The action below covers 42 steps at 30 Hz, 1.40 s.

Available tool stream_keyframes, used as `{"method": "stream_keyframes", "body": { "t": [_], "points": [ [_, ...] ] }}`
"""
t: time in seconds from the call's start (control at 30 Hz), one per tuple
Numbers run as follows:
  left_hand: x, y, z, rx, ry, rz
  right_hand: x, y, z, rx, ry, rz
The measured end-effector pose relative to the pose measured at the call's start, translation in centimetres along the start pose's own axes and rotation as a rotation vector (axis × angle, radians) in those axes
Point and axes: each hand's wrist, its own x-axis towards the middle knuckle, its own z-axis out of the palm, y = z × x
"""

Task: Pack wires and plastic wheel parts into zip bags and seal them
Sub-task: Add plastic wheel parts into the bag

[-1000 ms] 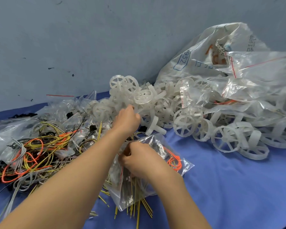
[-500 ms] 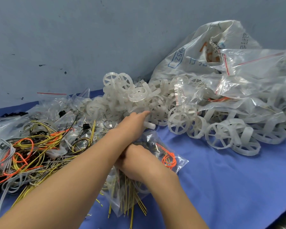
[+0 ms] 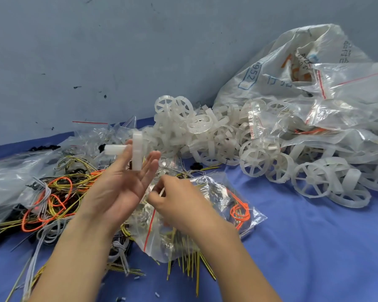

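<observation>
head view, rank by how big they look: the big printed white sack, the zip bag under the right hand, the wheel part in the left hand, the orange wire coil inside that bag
1. Printed white sack, largest.
2. Zip bag, partly hidden by the right hand.
3 and 4. Wheel part held in the left hand and orange wire coil look alike; the wheel is raised nearer the camera, so unranked.

Blue cloth: covers the work surface from the near edge to the wall, lying flat with faint creases. Grey-blue wall: painted, rises directly behind the cloth; surface scuffed, with scattered small dark specks and chips, most on the left half. Large white woven sack: slumped against the wall at far right, crumpled and open at the top, printed in blue with a boxed number reading "1952" and further characters, plus an orange mark near the mouth; the rest of the print is too creased to read.
</observation>
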Motion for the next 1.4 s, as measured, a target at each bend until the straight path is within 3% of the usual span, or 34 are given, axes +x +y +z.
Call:
{"method": "stream_keyframes", "body": {
  "t": [0.1, 0.17, 0.23, 0.33, 0.47, 0.57, 0.7, 0.83, 1.0, 1.2, 1.4],
  "points": [
    [-2.1, 1.2, -1.8, 0.19, 0.108, 0.063, 0.1, -0.6, 0.6, -0.024, 0.033, -0.029],
    [-3.6, 2.1, -2.6, 0.421, 0.207, 0.207, 0.0, -1.0, 0.7, -0.011, 0.032, -0.022],
    [-5.0, 2.8, -2.6, 0.508, 0.264, 0.306, 0.1, -1.2, 0.5, 0.01, 0.047, -0.015],
    [-5.9, 2.7, -3.1, 0.433, 0.239, 0.269, 0.1, -1.7, 0.3, 0.063, 0.045, 0.004],
    [-6.4, 2.1, -3.9, 0.244, 0.069, 0.066, 0.1, -2.3, 0.4, 0.079, 0.062, 0.008],
    [-6.6, 2.0, -4.3, 0.2, 0.002, 0.014, 0.0, -2.6, 0.6, 0.137, 0.093, 0.014],
    [-6.3, 2.3, -4.6, 0.109, 0.037, 0.026, 0.0, -2.9, 0.7, 0.202, 0.121, 0.012],
    [-6.2, 2.3, -5.1, 0.181, 0.062, -0.012, -0.2, -3.1, 0.7, 0.242, 0.14, 0.005],
    [-6.6, 1.8, -5.5, 0.556, 0.114, 0.009, -0.5, -2.8, 0.1, 0.31, 0.186, 0.029],
    [-6.8, 1.9, -4.6, 1.271, -0.114, 0.057, -0.4, -3.0, -0.1, 0.13, 0.284, -0.024],
    [-5.9, 2.6, -3.8, 1.642, -0.206, 0.138, -0.5, -3.2, -0.5, 0.041, 0.255, -0.056]
  ]
}}
